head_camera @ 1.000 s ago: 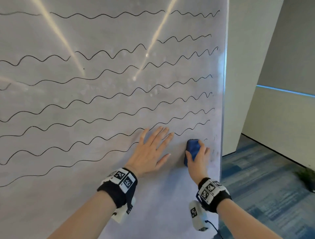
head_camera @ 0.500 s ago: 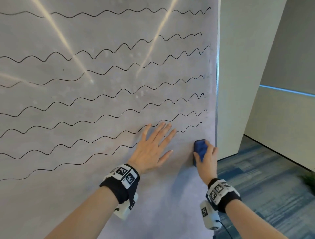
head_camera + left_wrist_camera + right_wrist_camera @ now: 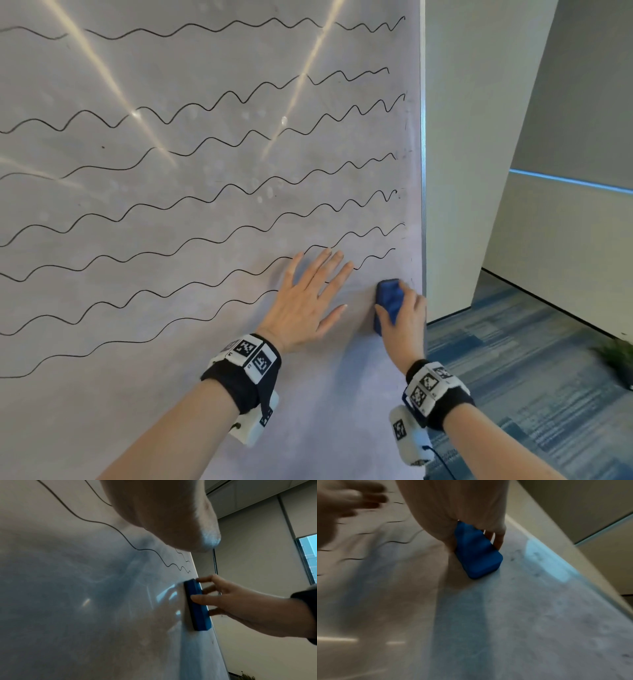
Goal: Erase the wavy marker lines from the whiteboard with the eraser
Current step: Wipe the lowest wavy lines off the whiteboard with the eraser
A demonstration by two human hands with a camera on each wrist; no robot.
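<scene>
While the left hand is lying flat against the whiteboard with its fingers spread and straight, the right hand is gripping a blue eraser and holding it against the board surface. That right grip is pinching the eraser by its sides, thumb on the left side and fingers on the right, as the left wrist view shows at the eraser and the hand behind it. The eraser is standing upright on its long axis at the lower right of the board, just beside the board's right metal edge and right of the left hand, not touching it. Several black wavy marker lines are running across the board from left to right, above and left of the eraser; the lowest ones are ending at or passing under the left hand's fingers. Below the hands the board is showing faint grey smudging. Both wrists are wearing black bands with printed square markers. To the right, blue patterned carpet is lying beyond the board.
</scene>
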